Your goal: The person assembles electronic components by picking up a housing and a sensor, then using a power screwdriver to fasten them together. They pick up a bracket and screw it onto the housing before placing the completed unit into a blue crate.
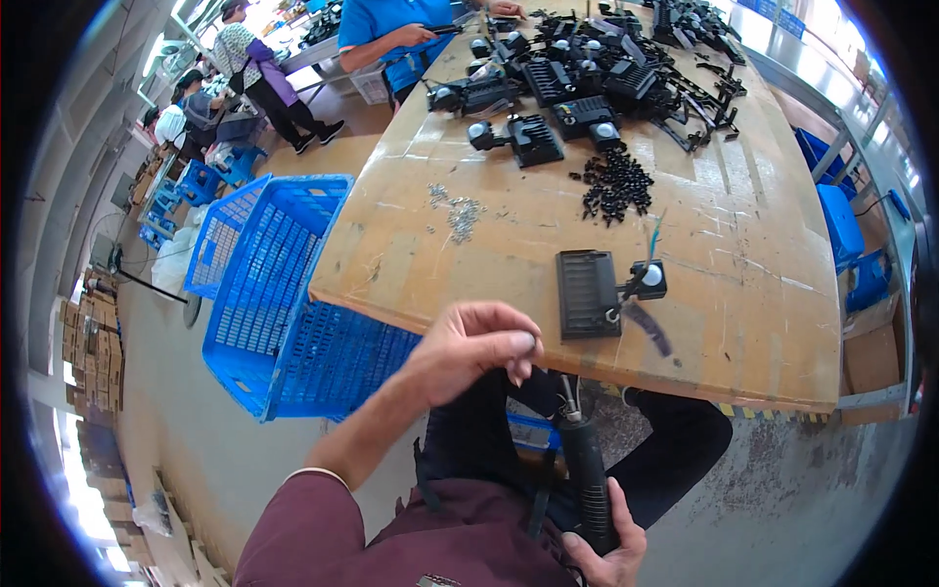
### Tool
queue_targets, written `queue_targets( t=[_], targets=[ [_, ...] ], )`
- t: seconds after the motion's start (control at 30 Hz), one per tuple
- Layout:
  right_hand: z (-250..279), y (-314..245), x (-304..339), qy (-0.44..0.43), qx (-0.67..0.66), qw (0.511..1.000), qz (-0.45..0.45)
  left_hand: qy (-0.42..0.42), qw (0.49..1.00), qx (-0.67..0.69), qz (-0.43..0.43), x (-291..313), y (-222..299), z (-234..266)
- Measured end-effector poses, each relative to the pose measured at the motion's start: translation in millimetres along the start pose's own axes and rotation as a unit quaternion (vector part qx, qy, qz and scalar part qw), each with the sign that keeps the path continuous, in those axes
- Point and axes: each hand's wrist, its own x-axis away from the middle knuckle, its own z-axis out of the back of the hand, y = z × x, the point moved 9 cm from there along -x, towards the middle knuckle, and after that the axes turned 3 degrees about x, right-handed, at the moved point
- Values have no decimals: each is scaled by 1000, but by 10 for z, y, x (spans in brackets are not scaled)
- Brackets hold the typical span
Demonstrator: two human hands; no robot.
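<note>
My left hand is raised at the table's front edge, thumb and fingers pinched together. A tiny dark bit shows at the fingertips, too small to name. Low in front of my body, my right hand is closed round the lower part of a black electric screwdriver, its metal bit pointing up toward the table edge. Just beyond both hands a black ribbed lamp housing lies on the table. Joined to its right side is a small black sensor with a white dome, with thin wires and a dark strip beside it.
On the wooden table are a pile of black lamp parts, small black pieces and silver screws. Blue crates stand at the left. A co-worker in blue is across the table; others work at far left.
</note>
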Motion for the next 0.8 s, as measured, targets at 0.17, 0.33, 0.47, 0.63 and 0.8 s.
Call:
queue_targets(
  t=[0.17, 0.33, 0.47, 0.63, 0.8],
  targets=[
    [-195, -111, 69, -38, 7, 999, 35, -26, 989, 145, -3, 324, -213, -39],
    [-266, -170, 167, -33, 4, 998, 51, -43, 994, 101, -12, 427, -274, -42],
    [-264, -166, 224, -24, -14, 999, 16, -59, 992, 115, -4, 444, -346, -107],
    [-201, -179, 258, -22, 18, 999, 39, -69, 986, 148, 13, 430, -400, -194],
    [-171, -161, 286, -34, 4, 999, 13, -79, 988, 135, 8, 445, -370, -235]
  ],
)
